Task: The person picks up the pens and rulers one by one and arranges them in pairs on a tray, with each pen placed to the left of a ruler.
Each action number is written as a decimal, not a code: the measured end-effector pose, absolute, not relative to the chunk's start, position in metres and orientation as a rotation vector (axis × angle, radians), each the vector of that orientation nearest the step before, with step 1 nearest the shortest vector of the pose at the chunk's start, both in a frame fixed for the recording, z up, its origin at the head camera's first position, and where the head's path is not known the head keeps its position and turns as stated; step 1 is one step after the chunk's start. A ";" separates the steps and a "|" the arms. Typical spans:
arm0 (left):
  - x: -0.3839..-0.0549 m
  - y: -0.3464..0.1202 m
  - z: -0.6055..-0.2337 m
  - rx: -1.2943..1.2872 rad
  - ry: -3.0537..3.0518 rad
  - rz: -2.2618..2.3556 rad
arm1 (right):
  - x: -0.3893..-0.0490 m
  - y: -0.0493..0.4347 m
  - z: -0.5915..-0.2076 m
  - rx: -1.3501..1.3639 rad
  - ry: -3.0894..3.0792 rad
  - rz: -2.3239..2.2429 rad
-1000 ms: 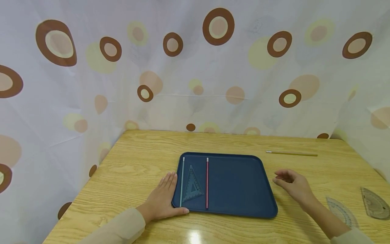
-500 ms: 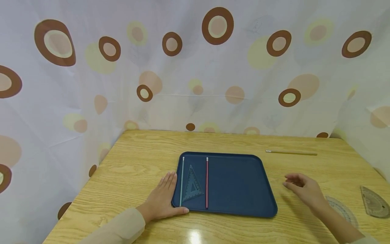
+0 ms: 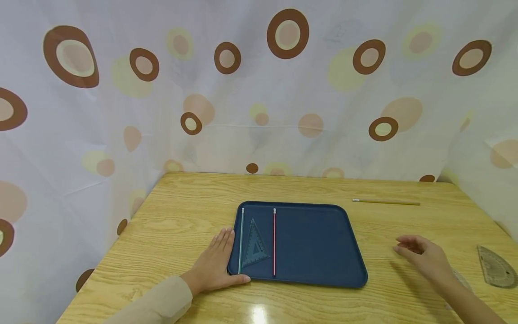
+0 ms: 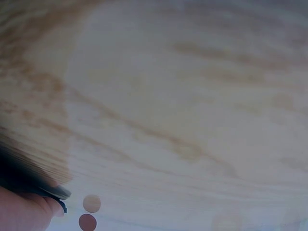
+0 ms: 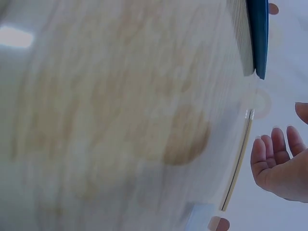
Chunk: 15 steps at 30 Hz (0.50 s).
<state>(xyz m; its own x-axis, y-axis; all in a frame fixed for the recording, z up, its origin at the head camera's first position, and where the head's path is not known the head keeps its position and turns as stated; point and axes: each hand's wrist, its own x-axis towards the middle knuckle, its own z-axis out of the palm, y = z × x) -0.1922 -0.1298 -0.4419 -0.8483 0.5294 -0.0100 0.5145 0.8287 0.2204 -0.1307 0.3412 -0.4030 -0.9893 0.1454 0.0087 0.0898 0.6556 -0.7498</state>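
My left hand [image 3: 216, 262] rests at the near left corner of a dark blue tray [image 3: 319, 245], fingers straight along its left rim and thumb on the front rim. Inside the tray lie a light green pencil [image 3: 241, 240], a clear set square [image 3: 256, 247] and a red pencil [image 3: 274, 243]. To the right of the tray, my right hand [image 3: 425, 257] hovers above the table with loosely bent fingers and holds nothing. Its forearm partly hides a clear protractor [image 3: 461, 280]. The right wrist view shows the same hand [image 5: 281, 166] with nothing between fingers and thumb.
A yellow pencil [image 3: 386, 202] lies on the wooden table [image 3: 194, 198] behind the right hand. Another clear protractor [image 3: 497, 267] is at the far right. A curtain with brown circles [image 3: 251, 99] surrounds the table at the back and sides.
My right hand has moved to the right and slightly nearer, away from the tray and toward the protractors. The left hand and the tray have stayed put.
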 end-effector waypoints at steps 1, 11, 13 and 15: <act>-0.192 -0.130 -0.442 0.839 2.937 0.325 | -0.130 0.343 -0.403 -0.204 -2.802 1.265; -0.190 -0.129 -0.439 0.840 2.930 0.339 | -0.123 0.359 -0.400 -0.292 -2.808 1.288; -0.190 -0.129 -0.440 0.846 2.932 0.343 | -0.122 0.363 -0.402 -0.291 -2.809 1.286; -0.191 -0.129 -0.440 0.849 2.934 0.345 | -0.120 0.367 -0.403 -0.298 -2.817 1.273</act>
